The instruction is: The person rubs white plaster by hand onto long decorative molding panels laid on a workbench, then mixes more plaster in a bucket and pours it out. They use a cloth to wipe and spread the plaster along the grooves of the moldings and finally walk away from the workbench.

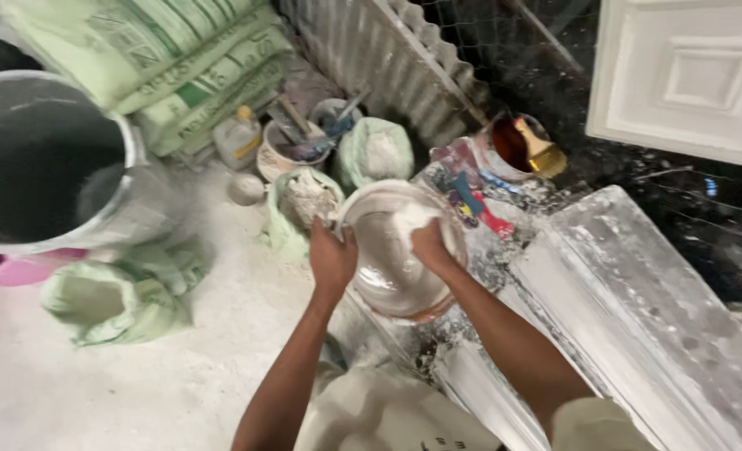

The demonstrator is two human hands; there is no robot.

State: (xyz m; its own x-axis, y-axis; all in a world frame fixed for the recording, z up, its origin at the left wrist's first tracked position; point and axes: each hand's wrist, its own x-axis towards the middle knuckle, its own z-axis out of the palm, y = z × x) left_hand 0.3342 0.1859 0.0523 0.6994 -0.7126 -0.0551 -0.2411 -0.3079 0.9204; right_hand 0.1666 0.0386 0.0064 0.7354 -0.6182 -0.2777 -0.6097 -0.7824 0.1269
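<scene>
White plaster coats almost everything here, most of all the round bowl (392, 250) that sits in the middle of the view, tipped a little toward the person and held between both hands. The left hand (332, 257) clamps the bowl's left rim, fingers curled over the edge and pressed together on it, so the bowl lies directly to the right of that grip. The right hand (432, 244) reaches inside from the right rim, its fingers folded into a lump of wet white paste (404, 221) near the upper wall; whether they pinch the paste or only press it, I cannot tell. Both hands are equally near, one on each side, and the bowl has no long axis, being round. Its inside is smeared grey-white, with a reddish-brown edge showing at the bottom. It hangs above a plaster-crusted long mould (638, 309) running away to the lower right. Just behind it stand an open green sack (304, 205), a tub of tools (292, 150), and a tin with a brush (517, 146); a big grey drum (45, 159) stands well apart on the left.
</scene>
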